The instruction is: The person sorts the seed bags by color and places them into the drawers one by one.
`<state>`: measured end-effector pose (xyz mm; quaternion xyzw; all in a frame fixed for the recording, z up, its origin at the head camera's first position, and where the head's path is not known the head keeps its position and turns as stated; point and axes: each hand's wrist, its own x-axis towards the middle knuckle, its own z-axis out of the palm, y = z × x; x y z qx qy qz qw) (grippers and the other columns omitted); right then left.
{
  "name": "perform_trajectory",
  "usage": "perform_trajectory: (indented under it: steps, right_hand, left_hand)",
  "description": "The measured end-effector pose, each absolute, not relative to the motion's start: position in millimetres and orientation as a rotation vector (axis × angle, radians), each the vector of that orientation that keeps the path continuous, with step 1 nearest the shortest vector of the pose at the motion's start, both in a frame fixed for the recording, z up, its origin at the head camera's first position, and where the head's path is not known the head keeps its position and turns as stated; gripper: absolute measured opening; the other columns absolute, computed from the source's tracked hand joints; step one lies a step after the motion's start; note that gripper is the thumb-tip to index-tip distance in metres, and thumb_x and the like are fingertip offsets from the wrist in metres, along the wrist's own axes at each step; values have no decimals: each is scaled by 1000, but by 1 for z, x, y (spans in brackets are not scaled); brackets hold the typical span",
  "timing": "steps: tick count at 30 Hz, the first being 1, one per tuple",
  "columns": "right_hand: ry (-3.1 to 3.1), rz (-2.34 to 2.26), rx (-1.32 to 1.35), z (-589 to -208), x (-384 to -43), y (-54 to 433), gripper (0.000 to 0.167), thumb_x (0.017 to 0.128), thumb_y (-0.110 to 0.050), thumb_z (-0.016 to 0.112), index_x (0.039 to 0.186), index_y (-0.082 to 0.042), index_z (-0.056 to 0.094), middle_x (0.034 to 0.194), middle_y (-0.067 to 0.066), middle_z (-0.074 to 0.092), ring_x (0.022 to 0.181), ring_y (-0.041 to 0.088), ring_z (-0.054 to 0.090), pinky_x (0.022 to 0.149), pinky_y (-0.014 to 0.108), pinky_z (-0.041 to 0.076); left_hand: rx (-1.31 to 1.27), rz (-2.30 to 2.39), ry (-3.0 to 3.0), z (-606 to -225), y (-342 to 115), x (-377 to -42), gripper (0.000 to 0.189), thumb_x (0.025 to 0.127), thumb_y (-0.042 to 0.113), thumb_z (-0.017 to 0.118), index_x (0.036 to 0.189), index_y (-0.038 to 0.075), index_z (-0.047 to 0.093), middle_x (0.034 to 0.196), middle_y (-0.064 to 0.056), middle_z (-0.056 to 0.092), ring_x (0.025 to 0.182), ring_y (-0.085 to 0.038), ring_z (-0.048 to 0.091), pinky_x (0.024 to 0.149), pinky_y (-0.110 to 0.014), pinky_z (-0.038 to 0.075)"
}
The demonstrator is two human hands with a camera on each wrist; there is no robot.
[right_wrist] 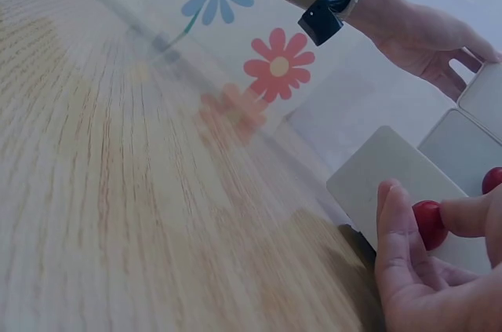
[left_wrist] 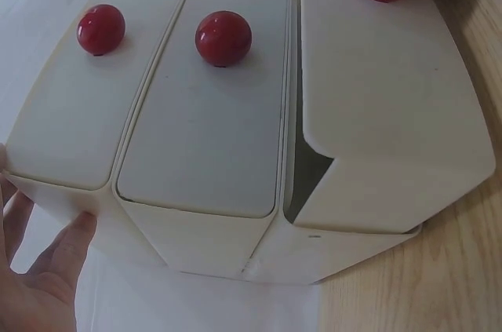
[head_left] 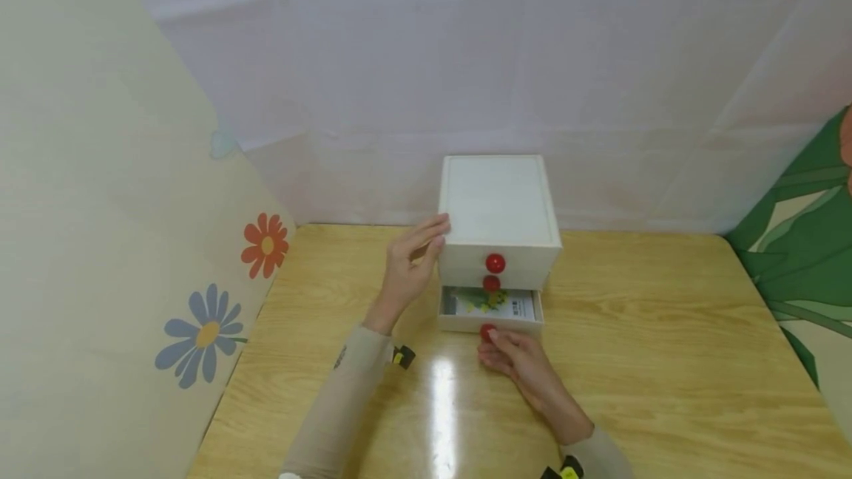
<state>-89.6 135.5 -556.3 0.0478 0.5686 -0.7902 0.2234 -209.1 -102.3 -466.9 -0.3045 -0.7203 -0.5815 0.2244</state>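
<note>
A white drawer box [head_left: 499, 198] with red round knobs stands on the wooden table against the back cloth. Its bottom drawer [head_left: 452, 324] is pulled partway out, and a printed card or packet with yellow flowers [head_left: 489, 301] lies inside. My left hand [head_left: 409, 268] rests against the box's left side near the top, fingers fairly straight. My right hand [head_left: 526, 368] pinches the bottom drawer's red knob [right_wrist: 429, 224] between thumb and fingers. In the left wrist view the upper knob [left_wrist: 101, 30] and middle knob [left_wrist: 223, 38] sit on shut drawers.
The wooden table [head_left: 665, 346] extends to both sides of the box. A wall panel with a red flower [head_left: 265, 245] and a blue flower [head_left: 202, 335] borders the left. Green leaf print [head_left: 812, 242] covers the right panel. A white cloth [head_left: 399, 80] hangs behind.
</note>
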Motion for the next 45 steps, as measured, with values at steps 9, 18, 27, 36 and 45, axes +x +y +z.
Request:
perform_trajectory:
  steps: [9, 18, 27, 36, 45]
  right_hand:
    - [1576, -2169, 167, -557, -94, 136, 38, 112, -20, 55, 134, 12, 58, 101, 4, 77, 93, 12, 76, 95, 28, 64]
    - [1581, -2176, 180, -558, -99, 136, 39, 113, -20, 55, 135, 12, 57, 101, 4, 77, 92, 12, 76, 94, 28, 65]
    - [1579, -2183, 180, -560, -102, 136, 40, 113, -21, 55, 136, 12, 57, 100, 3, 78, 93, 12, 76, 93, 28, 65]
    - [1600, -2205, 223, -563, -110, 135, 37, 113, -18, 55, 133, 13, 59, 99, 5, 78, 91, 13, 77, 91, 29, 66]
    - [1619, -2240, 275, -562, -116, 129, 41, 113, -17, 54, 138, 16, 55, 97, 5, 77, 89, 12, 76, 89, 27, 66]
  left_hand:
    - [-838, -1602, -1998, -468, -103, -209, 27, 102, -4, 64, 128, -5, 72, 145, -19, 66, 128, -37, 69, 96, -33, 63]
    - [-836, -1616, -1995, -468, -102, -208, 26, 102, -4, 65, 128, -5, 72, 145, -20, 66, 128, -38, 69, 94, -41, 65]
    - [-823, -1612, -2013, -469, -102, -206, 26, 103, -4, 64, 128, -5, 72, 145, -19, 66, 127, -37, 70, 94, -45, 65]
    - [-810, -1617, -2018, -468, -103, -205, 26, 103, -3, 64, 128, -4, 72, 145, -19, 66, 129, -37, 69, 94, -45, 65]
    - [-827, -1595, -2009, -466, -103, -207, 26, 103, -3, 65, 128, -4, 72, 145, -20, 66, 127, -38, 69, 93, -43, 65]
